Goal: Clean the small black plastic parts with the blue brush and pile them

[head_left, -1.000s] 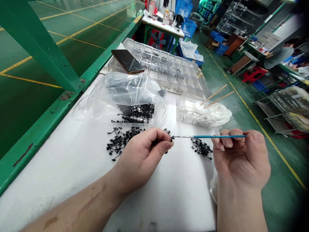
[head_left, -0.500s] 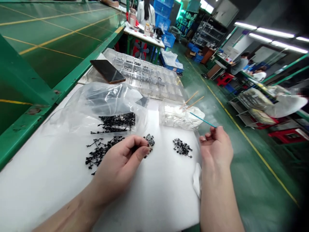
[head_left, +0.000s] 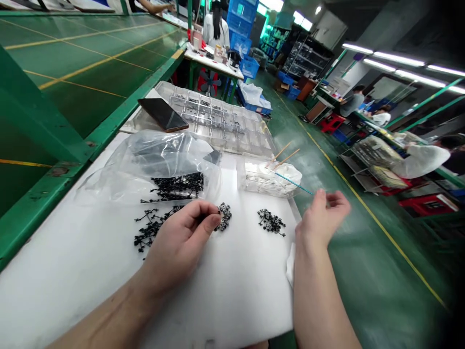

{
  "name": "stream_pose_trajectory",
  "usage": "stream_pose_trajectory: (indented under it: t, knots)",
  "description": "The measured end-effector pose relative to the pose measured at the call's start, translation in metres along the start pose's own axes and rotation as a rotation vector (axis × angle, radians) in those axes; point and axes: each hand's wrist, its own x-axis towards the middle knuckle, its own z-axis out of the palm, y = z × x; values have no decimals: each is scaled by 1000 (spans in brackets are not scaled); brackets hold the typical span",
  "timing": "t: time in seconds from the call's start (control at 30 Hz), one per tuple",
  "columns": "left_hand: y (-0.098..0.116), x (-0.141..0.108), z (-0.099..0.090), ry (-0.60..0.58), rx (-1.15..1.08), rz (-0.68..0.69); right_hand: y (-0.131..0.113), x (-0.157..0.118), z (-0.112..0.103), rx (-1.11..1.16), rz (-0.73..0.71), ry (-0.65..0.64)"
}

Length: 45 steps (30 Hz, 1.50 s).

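Note:
My left hand (head_left: 185, 237) is closed in a pinch above the white tabletop (head_left: 232, 291). Whatever sits between its thumb and finger is too small to make out. Just past those fingertips lies a small cluster of black and silvery parts (head_left: 225, 216). Loose black branched parts (head_left: 146, 233) are partly covered by the same hand. Over the table's right edge, my right hand (head_left: 323, 215) is blurred, its thumb close to the outer end of a thin blue stick (head_left: 293, 183). Whether it grips the stick is unclear. Another black pile (head_left: 271, 222) lies between the hands.
A clear box (head_left: 250, 180) holds white material and two wooden sticks (head_left: 286, 156). More black parts show at a plastic bag (head_left: 156, 152). Behind, a phone (head_left: 163, 115) rests on a compartment tray (head_left: 232, 131). Green framing (head_left: 105, 145) runs along the left; people sit farther off.
My right hand has turned over, its thumb now beside the stick's outer end. The left hand keeps its pinch. The whole view has shifted slightly.

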Motion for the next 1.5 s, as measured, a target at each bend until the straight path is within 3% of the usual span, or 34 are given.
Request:
stream_pose_trajectory:
  t: [0.07, 0.1, 0.23, 0.27, 0.33, 0.77, 1.07, 1.2, 1.4, 1.5]
  knots:
    - [1, 1, 0, 2, -18, 9, -12, -19, 6, -100, -233, -11]
    - [2, 2, 0, 5, -21, 10, -17, -29, 9, -171, -317, -134]
    - [3, 3, 0, 18, -43, 18, -32, -66, 23, -464, -350, -1090]
    - [3, 3, 0, 21, -53, 27, -34, -72, 26, -518, -337, -1224]
    - [3, 3, 1, 25, -67, 42, -35, -77, 31, -596, -309, -1322]
    - [1, 3, 3, -4, 3, 70, -31, -75, 35, -655, -263, -1407]
    - [1, 2, 4, -5, 15, 104, -34, -74, 34, -671, -230, -1375]
    - [2, 2, 5, -31, 25, 125, -35, -72, 30, -597, -88, -1272]
    - [3, 0, 9, -88, 39, 190, -41, -70, 23, -132, 174, -952]
    - [3, 0, 10, -121, 111, 251, -47, -73, 21, 25, 163, -955]
